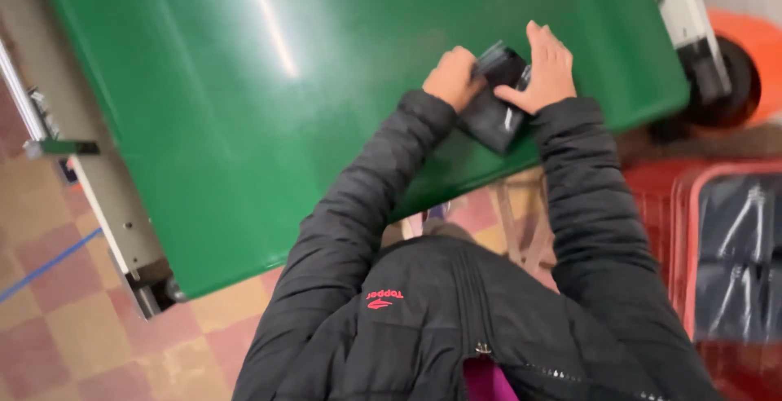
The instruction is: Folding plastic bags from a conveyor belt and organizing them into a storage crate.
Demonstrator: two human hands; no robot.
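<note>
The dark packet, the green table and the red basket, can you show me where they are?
dark packet [494, 112], head view, on its glossy middle between the hands.
green table [269, 107], head view, on its bare top.
red basket [686, 230], head view, on its left rim.

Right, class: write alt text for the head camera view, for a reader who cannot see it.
Both hands, left hand and right hand, hold a dark plastic-wrapped packet on a green conveyor belt. Black puffer jacket sleeves fill the foreground; a red crate stands at right.
</note>
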